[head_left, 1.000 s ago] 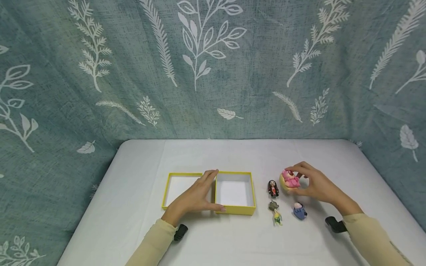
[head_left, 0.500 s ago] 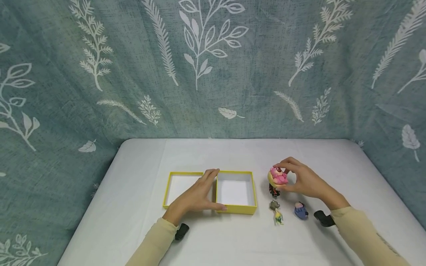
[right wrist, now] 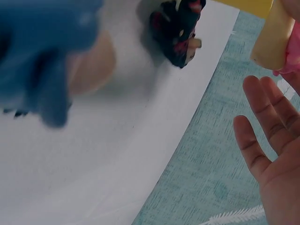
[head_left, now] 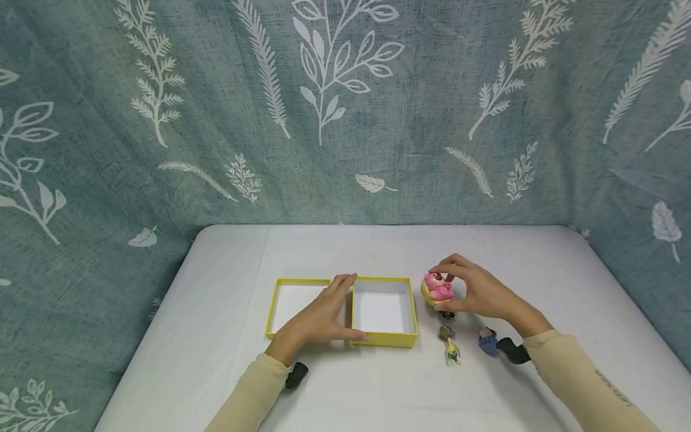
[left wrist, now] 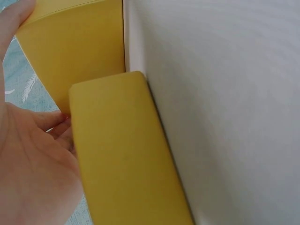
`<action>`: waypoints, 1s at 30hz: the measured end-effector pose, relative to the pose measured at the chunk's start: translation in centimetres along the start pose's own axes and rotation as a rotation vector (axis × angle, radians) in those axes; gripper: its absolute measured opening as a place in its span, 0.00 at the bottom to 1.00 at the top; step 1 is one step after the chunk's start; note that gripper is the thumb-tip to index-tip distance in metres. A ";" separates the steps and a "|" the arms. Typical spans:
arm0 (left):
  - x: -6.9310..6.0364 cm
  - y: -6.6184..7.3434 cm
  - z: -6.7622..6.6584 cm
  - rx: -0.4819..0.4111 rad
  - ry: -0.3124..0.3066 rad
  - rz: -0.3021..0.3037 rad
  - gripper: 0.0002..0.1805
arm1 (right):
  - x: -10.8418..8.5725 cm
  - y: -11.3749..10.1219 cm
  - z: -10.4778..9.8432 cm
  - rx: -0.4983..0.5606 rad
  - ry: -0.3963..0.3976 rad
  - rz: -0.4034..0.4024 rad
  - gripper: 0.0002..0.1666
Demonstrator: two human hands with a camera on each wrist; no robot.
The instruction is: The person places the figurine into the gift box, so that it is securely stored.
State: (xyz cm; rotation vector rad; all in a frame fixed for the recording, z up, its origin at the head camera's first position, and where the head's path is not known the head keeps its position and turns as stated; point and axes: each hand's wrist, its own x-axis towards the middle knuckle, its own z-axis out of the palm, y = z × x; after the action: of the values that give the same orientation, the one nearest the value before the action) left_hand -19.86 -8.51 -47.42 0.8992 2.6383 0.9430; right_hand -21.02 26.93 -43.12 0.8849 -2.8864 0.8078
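My left hand [head_left: 318, 315] holds the open yellow-edged box [head_left: 384, 339] at its left side, thumb at the front wall and fingers at the back corner. In the left wrist view that hand [left wrist: 37, 164] lies against the yellow box wall [left wrist: 79, 51]. A pink bear figurine [head_left: 439, 288] with a pale yellow back is pinched between the thumb and fingers of my right hand [head_left: 483, 293], just right of the box. Beneath it a black-haired figurine [head_left: 447, 315] is mostly hidden; the right wrist view shows this dark figurine [right wrist: 178, 33] lying on the table.
The yellow-rimmed lid [head_left: 272, 309] lies left of the box, partly behind my left hand. A grey-headed figurine in yellow and green [head_left: 451, 348] and a blue figurine [head_left: 487, 342] lie on the white table [head_left: 378, 390]. A patterned curtain [head_left: 302, 168] hangs behind.
My right hand has carried the pink bear figurine leftward toward the box, passing over the black-haired figurine. The left hand has stayed on the box.
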 end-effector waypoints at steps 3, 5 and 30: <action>0.0 0.2 -0.1 -0.004 -0.005 -0.004 0.67 | 0.2 -0.6 0.2 0.013 -0.016 -0.003 0.37; -0.1 0.3 -0.1 -0.006 -0.007 -0.007 0.67 | 0.3 -0.9 0.3 0.019 -0.020 -0.011 0.37; 0.0 0.0 -0.1 -0.006 0.007 0.002 0.68 | 1.5 -3.0 1.3 0.014 -0.011 -0.132 0.38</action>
State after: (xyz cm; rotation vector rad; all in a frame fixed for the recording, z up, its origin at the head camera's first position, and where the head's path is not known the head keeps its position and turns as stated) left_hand -19.87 -8.52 -47.34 0.8994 2.6393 0.9560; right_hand -20.53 23.43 -42.61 1.0705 -2.7990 0.8140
